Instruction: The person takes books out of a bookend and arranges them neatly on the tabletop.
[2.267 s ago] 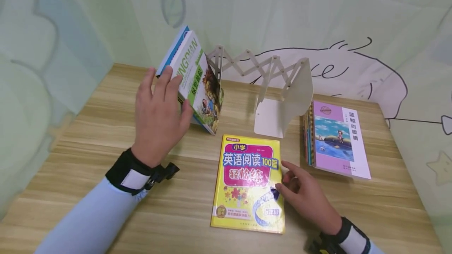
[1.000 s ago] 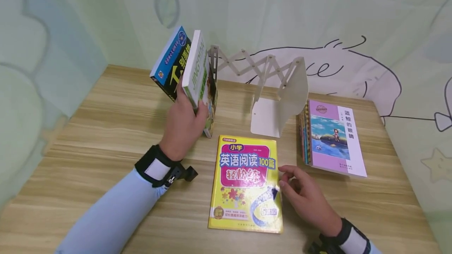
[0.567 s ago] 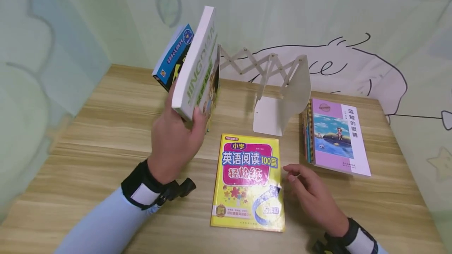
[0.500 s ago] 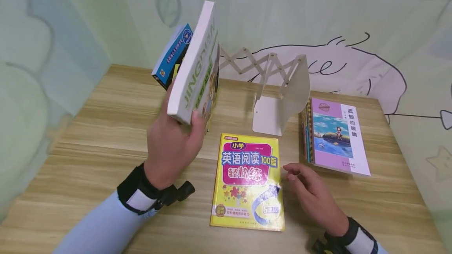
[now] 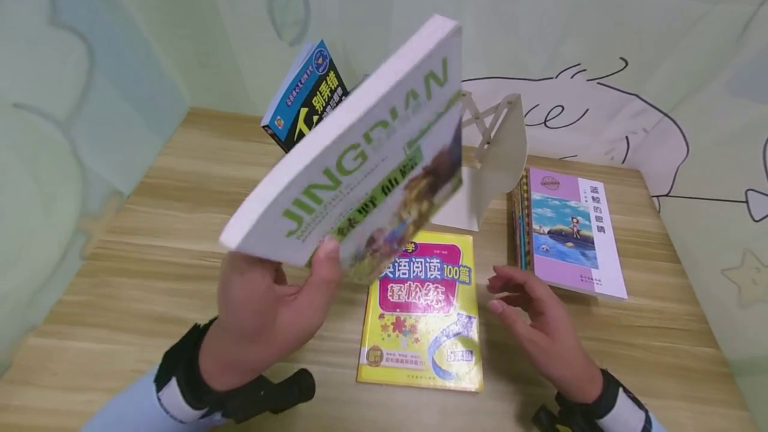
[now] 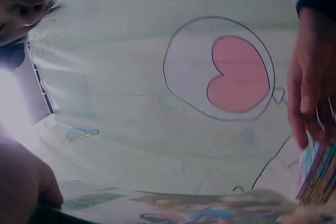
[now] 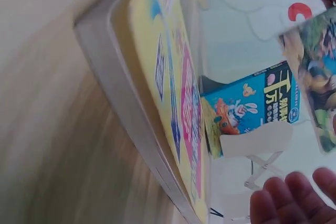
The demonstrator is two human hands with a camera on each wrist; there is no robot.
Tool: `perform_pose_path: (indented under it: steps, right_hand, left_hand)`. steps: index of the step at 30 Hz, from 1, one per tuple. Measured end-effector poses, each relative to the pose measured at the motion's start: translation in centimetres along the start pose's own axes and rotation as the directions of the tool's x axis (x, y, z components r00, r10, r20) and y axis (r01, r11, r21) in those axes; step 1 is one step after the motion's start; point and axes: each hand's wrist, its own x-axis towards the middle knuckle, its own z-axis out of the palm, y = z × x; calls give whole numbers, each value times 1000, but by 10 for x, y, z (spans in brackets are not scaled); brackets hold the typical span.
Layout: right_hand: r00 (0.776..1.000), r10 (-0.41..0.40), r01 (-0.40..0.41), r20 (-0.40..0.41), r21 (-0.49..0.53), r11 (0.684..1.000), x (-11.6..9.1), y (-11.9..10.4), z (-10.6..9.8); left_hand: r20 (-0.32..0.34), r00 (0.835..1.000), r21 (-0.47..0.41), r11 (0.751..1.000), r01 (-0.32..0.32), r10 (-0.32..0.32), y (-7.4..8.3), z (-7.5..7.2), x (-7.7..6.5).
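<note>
My left hand (image 5: 270,319) grips a thick white book (image 5: 360,172) with green lettering by its lower edge, thumb on the cover and the other fingers mostly hidden behind. The book is raised and tilted, overlapping the top left of a yellow workbook (image 5: 420,339) that lies flat on the table. To the right of that workbook hovers my right hand (image 5: 546,332), its fingers loosely bent and holding nothing. In the right wrist view the yellow workbook (image 7: 173,98) appears thick, and the fingertips (image 7: 286,198) of the right hand show apart from it.
A blue-and-black book (image 5: 309,95) leans at the back left. Behind the lifted book stands a cream expandable bookend (image 5: 501,145), partly hidden. A stack of books with a purple cover (image 5: 570,232) lies on the right of the wooden table (image 5: 150,219). Printed cloth hangs behind.
My left hand has drawn the white book away from beside the blue-and-black book, bringing it nearer and tilting it to the right. The right hand has shifted slightly right, away from the workbook.
</note>
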Motion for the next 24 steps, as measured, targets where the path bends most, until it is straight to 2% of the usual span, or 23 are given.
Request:
perform_pose_path:
  steps: [1, 2, 3, 4, 6, 7, 9, 12, 15, 17, 19, 22, 24]
  right_hand:
    - [1000, -28, 28, 0, 32, 999, 0, 1, 0]
    - [999, -55, 54, 2, 61, 997, 0, 2, 1]
    - [997, -81, 80, 3, 95, 992, -1, 3, 1]
    - [994, -109, 107, 7, 137, 985, -2, 4, 1]
    - [987, -159, 148, 33, 218, 965, -2, 6, 0]
    - [984, -171, 151, 57, 259, 954, -3, 6, -1]
    - [976, -190, 146, 109, 324, 935, -4, 6, -1]
    - [966, -191, 118, 172, 361, 925, -4, 6, -1]
    - [967, -188, 115, 171, 366, 923, -5, 7, 1]
    - [970, -181, 113, 163, 357, 927, -6, 8, 2]
    - [971, -186, 125, 153, 341, 932, -7, 9, 2]
    - [966, -207, 150, 152, 322, 935, -9, 11, 1]
    - [963, -214, 154, 164, 320, 935, -10, 12, 1]
  left_hand:
    - [51, 996, -47, 996, 78, -76, 2, -1, 0]
    - [102, 982, -86, 982, 169, -160, 4, -2, -2]
    - [155, 958, -112, 960, 258, -239, 5, -3, -3]
    - [203, 928, -130, 931, 341, -311, 5, -2, -4]
    - [284, 865, -128, 878, 461, -413, 4, -1, -7]
    - [316, 836, -112, 857, 503, -449, 3, 1, -9]
    - [370, 791, -94, 827, 554, -488, 1, 4, -11]
    - [436, 732, -89, 785, 614, -523, -5, 8, -12]
    - [496, 679, -110, 736, 668, -542, -12, 11, -13]
    - [522, 661, -118, 722, 682, -539, -16, 12, -14]
    - [537, 657, -119, 723, 680, -530, -19, 13, -14]
    - [547, 659, -104, 739, 666, -517, -25, 14, -15]
    - [552, 652, -101, 734, 671, -519, -29, 14, -15]
